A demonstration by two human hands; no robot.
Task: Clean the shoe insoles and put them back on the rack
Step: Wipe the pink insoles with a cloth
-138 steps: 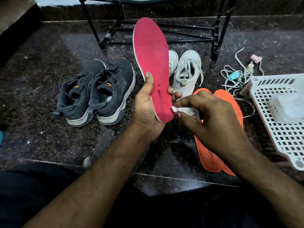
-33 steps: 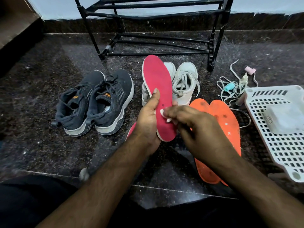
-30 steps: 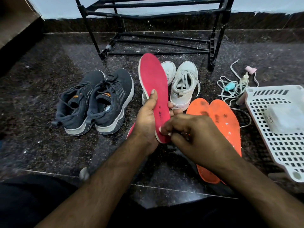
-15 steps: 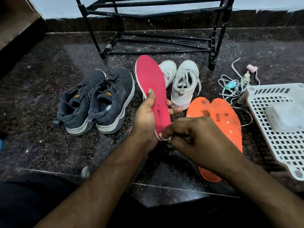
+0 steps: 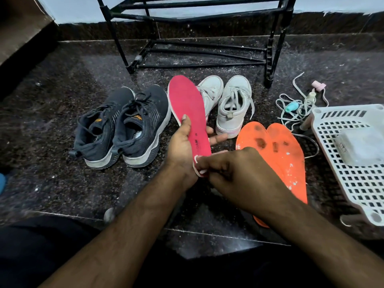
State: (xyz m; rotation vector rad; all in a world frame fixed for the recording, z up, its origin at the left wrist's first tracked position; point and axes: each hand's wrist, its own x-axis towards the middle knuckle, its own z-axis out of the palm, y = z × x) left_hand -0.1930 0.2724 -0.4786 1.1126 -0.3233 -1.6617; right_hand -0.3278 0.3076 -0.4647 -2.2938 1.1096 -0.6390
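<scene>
My left hand (image 5: 182,142) holds a pink insole (image 5: 188,104) upright above the floor, thumb on its face and fingers behind it. At the insole's heel my right hand (image 5: 234,173) has its fingers curled round a small white wipe (image 5: 202,172), only a sliver of which shows, pressed against the heel edge. Two orange insoles (image 5: 278,154) lie side by side on the dark floor under my right forearm, both spotted with dark and white marks. The black metal shoe rack (image 5: 197,36) stands at the back, its shelves bare.
A dark pair of sneakers (image 5: 122,125) sits left of the insole, a white pair (image 5: 230,104) behind it. A white perforated basket (image 5: 357,161) holding a pale packet is at the right edge. Loose laces and small bottles (image 5: 297,107) lie behind it. A cardboard box (image 5: 18,28) fills the top left corner.
The pink insole has been lowered from high in front of the rack. My right hand with the wipe has slid down its face to the heel end.
</scene>
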